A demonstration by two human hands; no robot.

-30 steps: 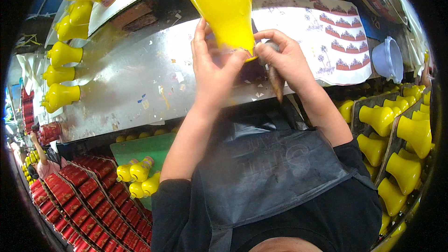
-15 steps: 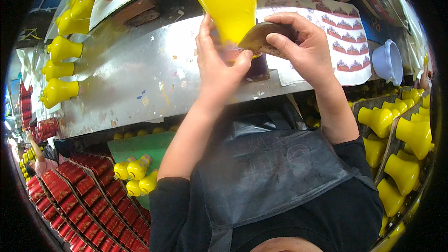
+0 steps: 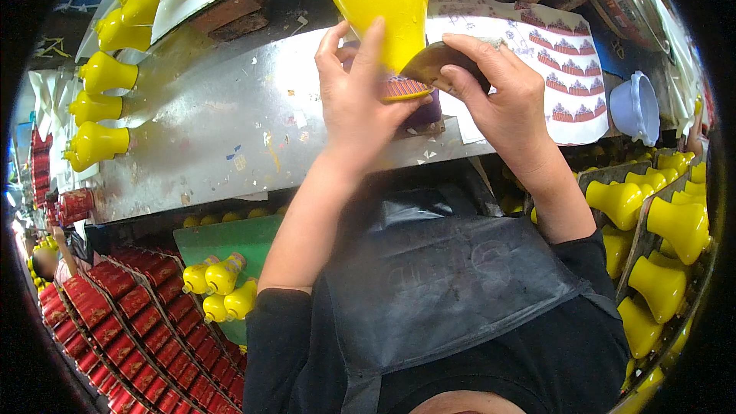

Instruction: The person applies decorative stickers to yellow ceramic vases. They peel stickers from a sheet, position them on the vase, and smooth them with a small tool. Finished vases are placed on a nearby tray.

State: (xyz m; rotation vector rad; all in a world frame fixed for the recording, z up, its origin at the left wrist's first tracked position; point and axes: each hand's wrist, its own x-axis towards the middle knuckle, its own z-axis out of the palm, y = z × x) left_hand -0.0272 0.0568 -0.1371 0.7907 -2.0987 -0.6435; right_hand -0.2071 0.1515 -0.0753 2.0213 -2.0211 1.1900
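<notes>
A glossy yellow vase (image 3: 381, 0) stands in front of me, wide at the top and narrower below. Around its lower end runs a reddish patterned decal band (image 3: 405, 88), edged by a yellow rim. Below that rim shows a dark purple block (image 3: 426, 113). My left hand (image 3: 354, 96) is against the vase's left side with fingers apart, its thumb along the rim; the index finger is blurred. Pinched in my right hand (image 3: 502, 92) is a dark curved scraper (image 3: 437, 63), its tip at the right side of the band.
A printed decal sheet (image 3: 571, 107) lies right of the vase, near a pale blue bucket (image 3: 635, 107). Yellow vases (image 3: 103, 144) line the metal table's (image 3: 184, 161) left end. Racks hold red pieces (image 3: 126, 322) at lower left and yellow vases (image 3: 659, 284) at right.
My left index finger has lifted and the hand has loosened, uncovering more of the decal band. The scraper has shifted slightly right. The vase appears slightly farther right.
</notes>
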